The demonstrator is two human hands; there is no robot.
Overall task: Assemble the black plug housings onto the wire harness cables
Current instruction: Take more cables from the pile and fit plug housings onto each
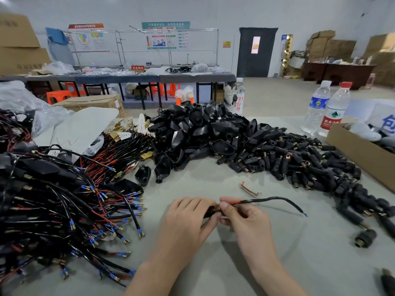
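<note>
My left hand (pixel 186 218) grips a small black plug part with a brass end (pixel 211 211) low in the middle of the table. My right hand (pixel 243 218) pinches a black cable with a red wire (pixel 275 199) right where it meets that brass end. The cable arcs off to the right and ends in a blue terminal. A heap of black plug housings (pixel 203 131) lies behind the hands. To its right spreads a pile of small black plugs with brass tips (pixel 299 163). Wire harness cables with blue terminals (pixel 74 208) are heaped at the left.
Two water bottles (pixel 327 107) stand at the back right beside a cardboard box (pixel 359 152). A small orange and metal clip (pixel 249 188) lies just beyond my hands. A lone round black connector (pixel 365 238) sits at the right. Plastic bags and cartons fill the far left.
</note>
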